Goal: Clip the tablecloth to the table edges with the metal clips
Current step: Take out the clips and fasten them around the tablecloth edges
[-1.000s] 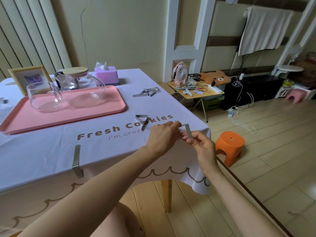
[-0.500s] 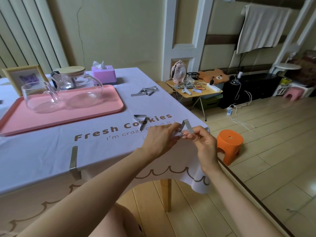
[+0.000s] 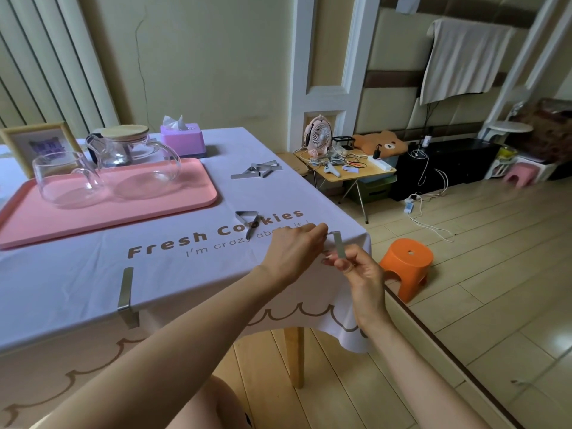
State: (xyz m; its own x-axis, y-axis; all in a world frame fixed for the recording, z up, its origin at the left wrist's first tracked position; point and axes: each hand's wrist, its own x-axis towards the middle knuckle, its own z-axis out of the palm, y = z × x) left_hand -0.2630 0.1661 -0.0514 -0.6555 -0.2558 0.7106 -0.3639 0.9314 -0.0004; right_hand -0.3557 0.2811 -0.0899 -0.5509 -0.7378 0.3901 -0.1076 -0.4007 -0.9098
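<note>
Right fingers (image 3: pixel 343 267): on the right hand (image 3: pixel 362 275), just right of the frame's middle; they are pressed together, pinching the lower end of the held clip (image 3: pixel 338 244).
Left fingers (image 3: pixel 313 230): on the left hand (image 3: pixel 292 250), curled with the tips together at the bent top end of the held clip. As far as I can see they pinch it.
Held clip: a narrow metal strip, nearly upright and tilted a little. It is between the two hands above the near right corner of the tabletop. I cannot tell if it touches the cloth.
Tablecloth (image 3: pixel 77 280): pale, printed "Fresh Cookies", spread over the tabletop, with its scalloped hem hanging past the near edge and the corner.
Fitted clip (image 3: pixel 126 294): lower left of middle, hooked over the near edge with the cloth under it.
Loose clip (image 3: pixel 247 218): lies flat on the cloth just beyond the left hand, beside the lettering.
Heap of clips (image 3: pixel 258 171): farther back near the right edge of the tabletop, well apart from the hands.
Pink tray (image 3: pixel 102 216): left of the frame, carrying a glass teapot (image 3: pixel 136 156) with a wooden lid and a glass cup (image 3: pixel 62 178).
Tissue box (image 3: pixel 182 141): purple, behind the tray.
Picture frame (image 3: pixel 37 144): upright at the far left.
Orange stool (image 3: pixel 406 264): on the wooden floor, just right of the right hand in the picture.
</note>
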